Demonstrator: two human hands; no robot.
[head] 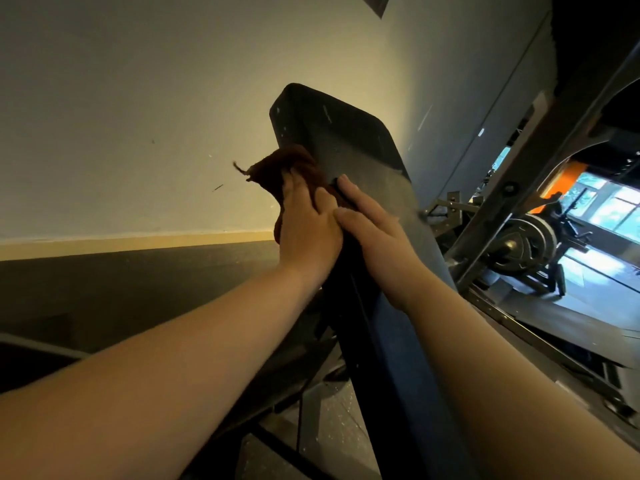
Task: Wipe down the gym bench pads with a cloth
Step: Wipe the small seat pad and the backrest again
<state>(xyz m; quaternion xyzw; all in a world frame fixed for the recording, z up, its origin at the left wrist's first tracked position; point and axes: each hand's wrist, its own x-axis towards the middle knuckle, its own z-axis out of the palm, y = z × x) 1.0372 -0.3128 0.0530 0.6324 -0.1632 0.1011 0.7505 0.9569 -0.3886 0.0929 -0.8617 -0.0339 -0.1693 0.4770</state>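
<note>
Two bare forearms reach in from the near edge, one on each side of a long dark pad [353,143] that rises from the near right towards the far middle. Under the pad's near part, on the left, dark bars of the bench frame [304,358] stand on a speckled floor [332,417].

Farther up, the right hand [374,237] lies flat on the pad's top face, fingers straight and together, holding nothing. Its thumb side touches the left hand [308,226], just beside it at the pad's left edge. The left hand rests on a brown cloth [273,168] and presses it against that edge. The fingers that show lie fairly straight over the cloth rather than curled round it. The cloth bunches out past the fingertips and hangs below the palm on the left, with a loose thread at its far left corner.

Beyond the hands, the pad's rounded far end is bare and shows small pale specks. Behind it is a plain pale wall [138,98] with a light skirting strip.

To the far right, past a slanted steel beam [540,174], a machine carries weight plates [523,244], with bright windows [609,209] behind.
</note>
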